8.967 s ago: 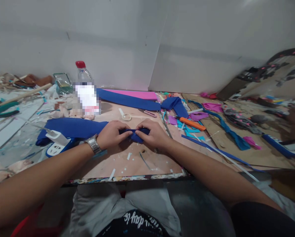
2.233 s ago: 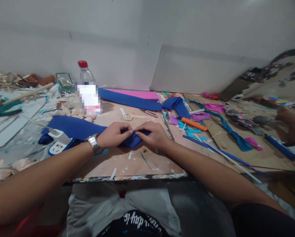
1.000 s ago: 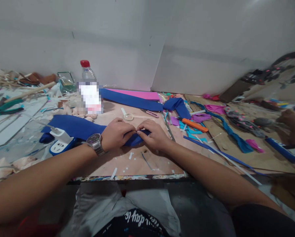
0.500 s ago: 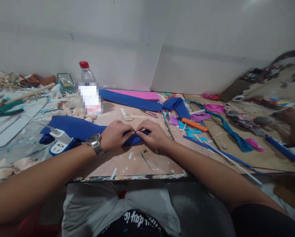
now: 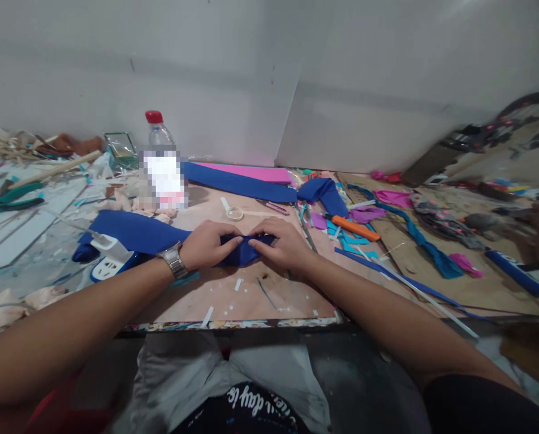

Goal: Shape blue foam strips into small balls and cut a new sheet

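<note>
A wide strip of blue fabric [image 5: 138, 234] runs across the table from the left into both hands. My left hand [image 5: 211, 244], with a metal watch [image 5: 175, 260] at the wrist, pinches the strip's upper edge between thumb and fingers. Close beside it, my right hand [image 5: 282, 246] pinches the same strip near its right end. Between the two thumbs the fabric hangs down in a folded piece. The fingertips behind the cloth are hidden. A white plug in a blue and white power strip [image 5: 111, 265] lies by the left forearm.
Behind the hands lie a cream tape ring [image 5: 234, 213], another blue strip [image 5: 242, 182] and a pink strip [image 5: 251, 173]. A red-capped bottle [image 5: 159, 129] stands at the back. Right are an orange utility knife [image 5: 355, 228] and scraps; left, green-handled pliers [image 5: 18, 198].
My hands have shifted slightly, the left thumb drawing a little left along the edge. More of the blue fabric shows between and below the thumbs.
</note>
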`<action>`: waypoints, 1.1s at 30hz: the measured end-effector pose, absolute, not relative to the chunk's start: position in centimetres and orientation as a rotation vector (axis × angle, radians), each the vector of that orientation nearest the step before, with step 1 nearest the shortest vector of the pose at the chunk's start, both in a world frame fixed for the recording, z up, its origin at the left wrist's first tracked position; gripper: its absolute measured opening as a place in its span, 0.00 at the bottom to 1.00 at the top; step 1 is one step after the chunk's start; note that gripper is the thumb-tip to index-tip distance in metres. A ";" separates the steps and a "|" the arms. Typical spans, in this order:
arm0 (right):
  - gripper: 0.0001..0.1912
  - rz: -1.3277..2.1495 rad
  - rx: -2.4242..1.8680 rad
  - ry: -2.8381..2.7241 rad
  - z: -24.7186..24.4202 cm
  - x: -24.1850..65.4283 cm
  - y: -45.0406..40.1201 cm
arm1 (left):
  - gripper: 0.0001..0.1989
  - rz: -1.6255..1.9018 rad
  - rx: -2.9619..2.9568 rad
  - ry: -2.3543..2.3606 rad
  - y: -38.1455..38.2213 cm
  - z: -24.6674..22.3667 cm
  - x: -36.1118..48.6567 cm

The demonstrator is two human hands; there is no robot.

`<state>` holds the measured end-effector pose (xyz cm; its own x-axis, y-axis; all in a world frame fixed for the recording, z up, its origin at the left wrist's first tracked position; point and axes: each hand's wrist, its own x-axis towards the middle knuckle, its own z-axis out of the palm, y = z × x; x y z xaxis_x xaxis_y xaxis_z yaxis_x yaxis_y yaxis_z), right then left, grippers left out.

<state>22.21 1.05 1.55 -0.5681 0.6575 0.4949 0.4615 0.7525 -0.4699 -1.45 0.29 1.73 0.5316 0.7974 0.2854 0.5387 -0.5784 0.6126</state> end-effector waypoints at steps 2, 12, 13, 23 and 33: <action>0.06 0.358 -0.796 -2.287 1.6 22.2 1.0 | 0.14 0.744 2.306 1.047 0.1 1.8 -1.3; 0.04 0.305 -0.652 -2.272 1.4 22.2 1.1 | 0.12 0.641 2.162 1.048 0.4 2.0 -1.4; 0.04 0.306 -0.633 -2.273 1.4 22.2 1.1 | 0.13 0.645 2.150 1.052 0.4 2.1 -1.4; 0.06 0.279 -0.567 -2.269 1.4 22.1 1.2 | 0.15 0.578 2.189 1.153 0.4 2.6 -1.3; 0.09 0.243 -0.595 -2.324 1.2 22.4 1.3 | 0.16 0.534 2.403 1.304 0.0 2.7 -1.3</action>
